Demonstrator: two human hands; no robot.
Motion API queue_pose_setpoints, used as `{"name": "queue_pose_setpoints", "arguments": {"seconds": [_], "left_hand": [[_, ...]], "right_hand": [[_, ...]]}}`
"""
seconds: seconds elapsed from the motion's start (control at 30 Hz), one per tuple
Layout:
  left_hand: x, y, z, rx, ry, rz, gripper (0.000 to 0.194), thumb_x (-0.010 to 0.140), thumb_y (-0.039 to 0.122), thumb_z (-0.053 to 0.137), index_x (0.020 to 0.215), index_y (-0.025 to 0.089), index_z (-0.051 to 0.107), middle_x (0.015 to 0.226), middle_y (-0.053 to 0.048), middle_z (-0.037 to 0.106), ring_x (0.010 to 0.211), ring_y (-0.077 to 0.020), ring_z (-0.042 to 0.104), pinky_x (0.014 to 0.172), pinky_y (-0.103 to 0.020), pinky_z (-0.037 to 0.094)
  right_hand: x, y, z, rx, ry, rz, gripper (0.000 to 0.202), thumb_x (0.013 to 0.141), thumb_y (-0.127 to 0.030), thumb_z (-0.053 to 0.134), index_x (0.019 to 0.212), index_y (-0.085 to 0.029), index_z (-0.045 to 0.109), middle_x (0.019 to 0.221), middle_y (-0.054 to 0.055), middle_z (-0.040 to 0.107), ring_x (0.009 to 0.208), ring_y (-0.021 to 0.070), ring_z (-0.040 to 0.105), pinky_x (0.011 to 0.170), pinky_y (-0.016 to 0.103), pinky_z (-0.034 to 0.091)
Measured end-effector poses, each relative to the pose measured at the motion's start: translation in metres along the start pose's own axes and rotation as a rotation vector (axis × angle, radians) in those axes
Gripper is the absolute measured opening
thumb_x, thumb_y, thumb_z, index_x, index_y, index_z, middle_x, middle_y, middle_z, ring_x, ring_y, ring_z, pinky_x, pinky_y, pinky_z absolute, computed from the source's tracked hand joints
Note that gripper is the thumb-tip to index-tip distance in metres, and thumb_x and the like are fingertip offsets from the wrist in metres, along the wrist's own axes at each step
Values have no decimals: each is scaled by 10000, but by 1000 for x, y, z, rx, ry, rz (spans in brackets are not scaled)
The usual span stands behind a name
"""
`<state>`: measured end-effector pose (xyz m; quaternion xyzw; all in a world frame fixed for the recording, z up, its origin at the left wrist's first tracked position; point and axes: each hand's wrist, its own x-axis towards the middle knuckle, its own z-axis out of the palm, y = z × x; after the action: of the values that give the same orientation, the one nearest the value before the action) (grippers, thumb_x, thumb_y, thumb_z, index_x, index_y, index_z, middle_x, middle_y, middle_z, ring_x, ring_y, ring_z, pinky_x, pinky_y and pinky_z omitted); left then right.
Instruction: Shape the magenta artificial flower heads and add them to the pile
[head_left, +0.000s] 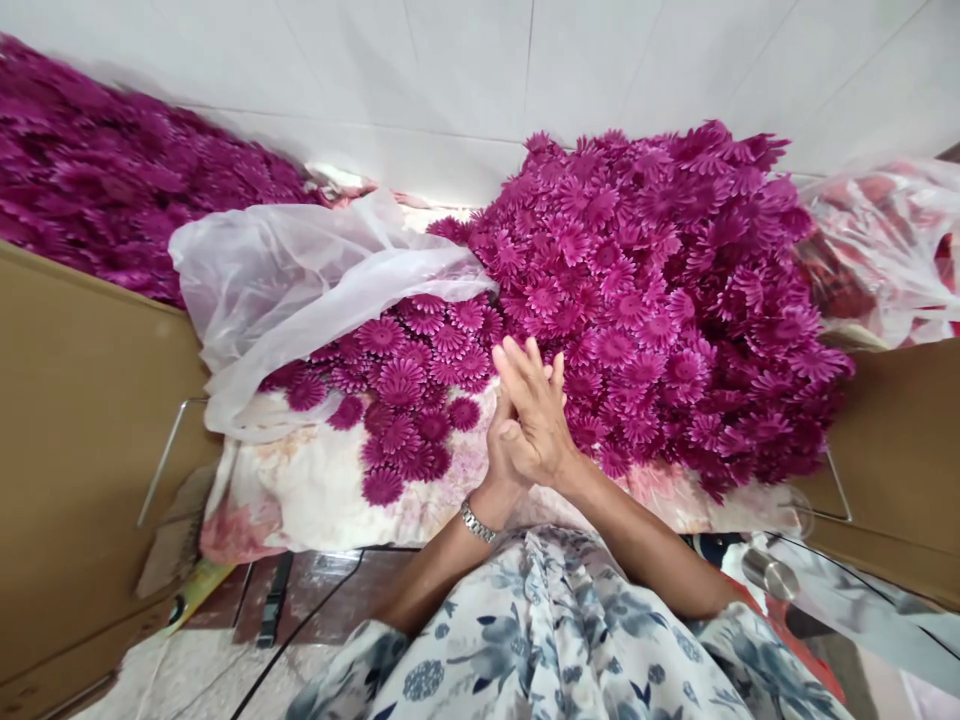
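My left hand (501,440), with a metal watch (478,521) at its wrist, is pressed palm to palm against my right hand (536,415). The right hand lies over the left, its fingers stretched out, and nothing shows between them. Both are above the front edge of a large heap of magenta artificial flower heads (630,300). Left of the hands, a smaller spread of flower heads (401,380) lies on a pale floral cloth (300,490). A translucent plastic bag (300,270) partly covers that spread.
Another magenta flower pile (112,180) lies at the far left. Cardboard boxes stand at left (90,420) and right (900,440). A plastic bag with red contents (892,240) is at the right, and a tiled wall (450,70) rises behind. A metal cylinder (772,575) sits lower right.
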<state>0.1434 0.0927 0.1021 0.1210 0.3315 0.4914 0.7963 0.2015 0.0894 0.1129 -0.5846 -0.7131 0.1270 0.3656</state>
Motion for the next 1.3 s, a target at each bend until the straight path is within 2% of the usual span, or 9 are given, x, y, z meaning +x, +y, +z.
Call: {"name": "queue_pose_setpoints", "arguments": {"seconds": [0.17,0.37,0.5,0.67,0.87,0.97,1.07,1.2,1.3], "left_hand": [[1,13,7,-119,194,-126,97,731,220,622,664,155,646,676,9,659,662,-101,610,734,-221,471],[4,38,10,-10,181,-106,314,835,420,495,826,146,646,731,-25,650,675,-122,596,625,-236,448],[6,38,12,63,177,-43,322,828,438,484,903,160,628,770,-27,646,722,-134,600,711,-256,451],[9,35,19,87,-5,-74,295,824,416,514,908,153,619,778,-34,646,737,-131,596,703,-240,445],[-1,31,10,103,39,-206,323,794,456,553,818,143,625,719,-46,654,652,-139,606,645,-263,463],[-6,27,8,35,40,-307,229,742,370,632,706,143,634,640,-17,641,580,-113,577,630,-248,461],[-4,27,8,-17,45,-199,95,660,154,689,753,167,669,709,19,667,628,-79,579,627,-193,442],[-1,30,6,103,5,-134,207,685,154,666,887,185,699,795,-3,691,717,-107,607,699,-217,444],[-1,28,4,208,-20,-105,209,706,205,654,907,184,702,837,-20,693,761,-127,607,753,-243,433]], "right_hand": [[15,20,-22,8,175,68,545,936,-503,123,1365,-284,377,1364,56,478,1385,249,247,1124,582,55],[-8,27,-37,323,-60,122,460,886,-460,452,1278,-222,489,1240,108,562,1175,201,524,997,403,437],[-16,27,-42,254,-185,47,567,797,-508,575,1280,-225,487,1339,125,477,1264,235,440,1044,449,392],[-18,27,-45,80,-15,-124,290,830,-333,582,1103,-237,611,1269,102,543,1259,251,443,1043,498,382],[-19,28,-55,-69,200,-54,278,822,-200,568,1087,-259,627,1022,84,645,979,222,584,847,439,501],[-23,27,-51,-96,148,-107,401,816,-165,542,1203,-270,564,1107,90,626,1037,234,564,882,455,484],[-29,23,-46,17,20,-141,569,808,-140,502,1358,-245,399,1299,111,521,1207,247,474,988,485,426],[-31,19,-50,159,50,74,517,832,-205,482,1343,-225,405,1317,119,500,1236,244,456,1020,486,397],[-28,21,-51,303,123,357,373,819,-293,554,1182,-209,537,1094,89,614,1009,193,588,891,389,492]]}}
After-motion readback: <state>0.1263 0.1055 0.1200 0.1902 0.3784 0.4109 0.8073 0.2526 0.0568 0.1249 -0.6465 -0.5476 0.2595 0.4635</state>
